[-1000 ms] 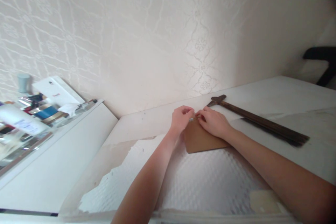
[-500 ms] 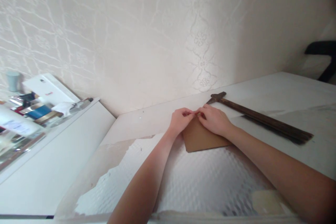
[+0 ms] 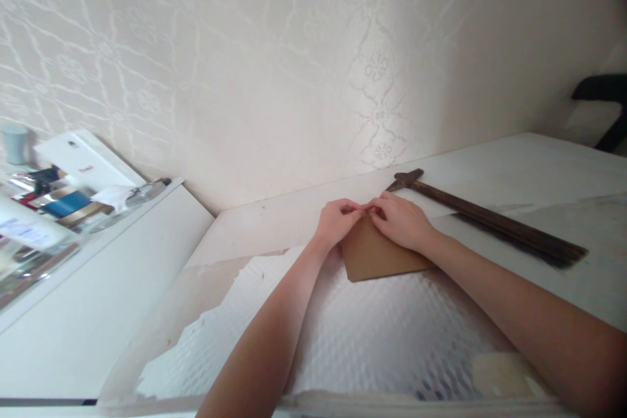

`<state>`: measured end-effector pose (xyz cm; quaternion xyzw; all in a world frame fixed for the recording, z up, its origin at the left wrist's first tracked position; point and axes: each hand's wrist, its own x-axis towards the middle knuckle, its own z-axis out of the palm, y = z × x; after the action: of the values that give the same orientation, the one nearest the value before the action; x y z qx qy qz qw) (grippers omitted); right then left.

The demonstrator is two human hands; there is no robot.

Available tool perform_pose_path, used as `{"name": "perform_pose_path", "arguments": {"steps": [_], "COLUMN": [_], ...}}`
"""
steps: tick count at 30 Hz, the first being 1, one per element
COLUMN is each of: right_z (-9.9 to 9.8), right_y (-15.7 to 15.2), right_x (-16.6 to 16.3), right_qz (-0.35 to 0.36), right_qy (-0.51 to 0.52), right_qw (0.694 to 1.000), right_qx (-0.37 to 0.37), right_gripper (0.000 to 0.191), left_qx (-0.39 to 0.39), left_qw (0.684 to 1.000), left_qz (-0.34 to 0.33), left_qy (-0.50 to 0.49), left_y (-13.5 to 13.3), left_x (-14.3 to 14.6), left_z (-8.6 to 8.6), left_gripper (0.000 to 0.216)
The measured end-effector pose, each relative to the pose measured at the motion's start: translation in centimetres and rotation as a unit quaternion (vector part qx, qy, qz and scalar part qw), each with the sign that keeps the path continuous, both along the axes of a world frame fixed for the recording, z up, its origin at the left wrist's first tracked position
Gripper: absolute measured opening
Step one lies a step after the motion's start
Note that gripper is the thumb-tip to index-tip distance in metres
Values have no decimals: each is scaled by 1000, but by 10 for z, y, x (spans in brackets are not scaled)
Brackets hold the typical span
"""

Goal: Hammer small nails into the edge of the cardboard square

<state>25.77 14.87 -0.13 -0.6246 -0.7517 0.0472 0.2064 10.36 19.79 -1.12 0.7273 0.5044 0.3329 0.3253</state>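
Note:
A brown piece of cardboard (image 3: 379, 255) lies over the white textured sheet, one corner toward me. At its far edge the fingertips of both hands come together in a pinch. My left hand (image 3: 337, 219) is closed there, thumb and index finger pressed to the cardboard. My right hand (image 3: 401, 219) pinches beside it, touching the left fingertips and covering the right part of the cardboard. Anything small between the fingertips is hidden. Just beyond my right hand rests a hammer (image 3: 480, 209) with a dark wooden handle, its head toward the wall.
A white table (image 3: 235, 232) runs along the patterned wall, partly covered by a torn white textured sheet (image 3: 210, 339). On the left a raised white cabinet (image 3: 98, 287) carries a white box (image 3: 91, 160) and blurred clutter. A black chair part (image 3: 600, 88) stands at the far right.
The view has shifted slightly, so the clutter at the left appears farther left. Both hands keep their pinch at the far edge of the cardboard, and the hammer stays put.

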Motion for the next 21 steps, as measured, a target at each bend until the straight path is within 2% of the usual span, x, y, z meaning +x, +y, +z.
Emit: {"name": "perform_pose_path", "arguments": {"steps": [21], "right_z": [-2], "right_y": [0], "right_x": [0], "right_qz": [2], "right_qy": [8], "right_qw": [1000], "right_qx": [11], "right_gripper": [31], "left_qx": [-12], "left_qw": [1000], "left_qz": [-10], "left_qy": [-12], "left_y": [3], "left_x": [-1], "left_z": [-2], "left_gripper": [10]}}
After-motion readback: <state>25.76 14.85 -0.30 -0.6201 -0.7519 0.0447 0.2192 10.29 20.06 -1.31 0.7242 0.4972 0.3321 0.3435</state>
